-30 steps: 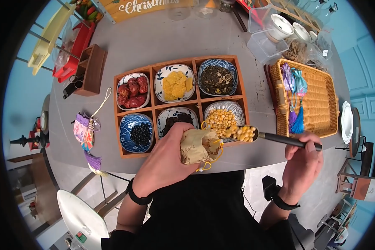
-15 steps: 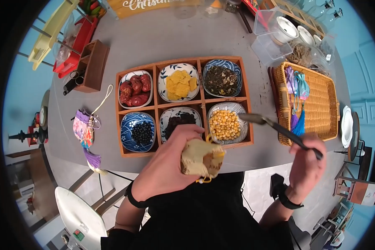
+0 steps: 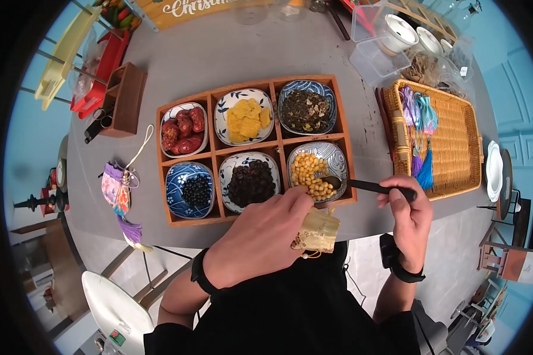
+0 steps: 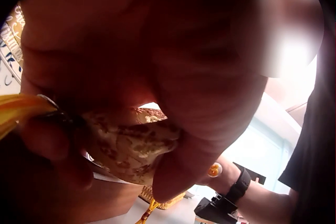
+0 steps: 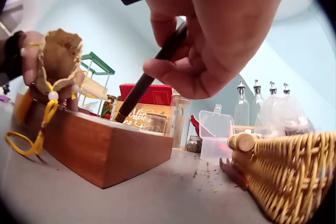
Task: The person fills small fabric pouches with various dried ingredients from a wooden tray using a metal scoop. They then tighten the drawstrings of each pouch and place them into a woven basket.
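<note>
My left hand holds a small gold drawstring pouch just in front of the wooden box. In the right wrist view, the mouth of the pouch gapes and yellow cords with a bead hang from it. My right hand grips the black handle of a spoon. The spoon's bowl lies among yellow corn kernels in a grey-patterned dish, at the box's front right. Dark dried fruit fills the dish beside it, close to my left fingers.
The divided wooden box also holds dishes of red dates, yellow pieces, dried leaves and black beans. A wicker basket with tasselled pouches stands right, a floral pouch lies left. Clear plastic boxes are behind.
The spoon was heaped with corn, then raised beside the dish with no kernels visible; now its bowl is down among the kernels. My left hand has shifted the pouch rightward and slightly towards me.
</note>
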Action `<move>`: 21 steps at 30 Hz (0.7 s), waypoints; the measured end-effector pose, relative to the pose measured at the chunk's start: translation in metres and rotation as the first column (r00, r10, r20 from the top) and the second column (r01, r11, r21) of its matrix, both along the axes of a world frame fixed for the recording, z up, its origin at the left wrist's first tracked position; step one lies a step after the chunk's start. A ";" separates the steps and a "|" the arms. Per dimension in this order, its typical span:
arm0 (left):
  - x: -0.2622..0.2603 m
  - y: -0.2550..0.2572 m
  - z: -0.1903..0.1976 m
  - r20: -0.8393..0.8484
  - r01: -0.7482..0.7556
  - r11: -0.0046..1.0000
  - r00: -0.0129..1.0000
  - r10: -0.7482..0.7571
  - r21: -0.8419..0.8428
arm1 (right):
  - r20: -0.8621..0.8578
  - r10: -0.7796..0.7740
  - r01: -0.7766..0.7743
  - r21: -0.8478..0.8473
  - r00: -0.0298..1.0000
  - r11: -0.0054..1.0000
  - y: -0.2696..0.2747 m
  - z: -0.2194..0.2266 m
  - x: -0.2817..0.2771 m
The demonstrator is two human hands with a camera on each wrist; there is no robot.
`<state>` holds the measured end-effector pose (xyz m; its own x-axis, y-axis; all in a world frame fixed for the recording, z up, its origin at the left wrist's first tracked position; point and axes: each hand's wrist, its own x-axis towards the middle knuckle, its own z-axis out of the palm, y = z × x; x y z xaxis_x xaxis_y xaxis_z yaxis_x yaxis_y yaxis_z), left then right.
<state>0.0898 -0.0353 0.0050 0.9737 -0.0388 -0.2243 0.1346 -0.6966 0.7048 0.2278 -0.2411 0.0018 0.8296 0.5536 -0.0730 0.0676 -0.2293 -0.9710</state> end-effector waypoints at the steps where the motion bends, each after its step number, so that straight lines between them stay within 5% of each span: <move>1: 0.000 0.000 0.000 0.022 -0.012 1.000 1.000 0.012 0.008 | -0.001 -0.005 0.005 -0.001 1.000 1.000 0.001 -0.003 -0.001; 11: -0.007 0.003 0.001 0.005 -0.106 0.989 0.994 0.107 -0.104 | -0.322 -0.243 0.313 0.187 0.915 0.931 0.014 -0.038 -0.010; 16: -0.025 0.015 -0.002 0.012 -0.313 0.878 0.940 0.340 -0.363 | -0.354 -0.284 0.381 0.242 0.891 0.893 0.013 -0.042 -0.009; 21: -0.031 0.019 0.002 0.007 -0.394 0.881 0.912 0.410 -0.260 | -0.287 -0.314 0.405 0.358 0.905 0.841 0.007 -0.028 -0.006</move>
<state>0.0586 -0.0162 0.0069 0.9288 0.3124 -0.1994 0.3175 -0.3935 0.8627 0.2217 -0.2337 -0.0260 0.9659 0.2371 -0.1042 -0.1565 0.2138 -0.9642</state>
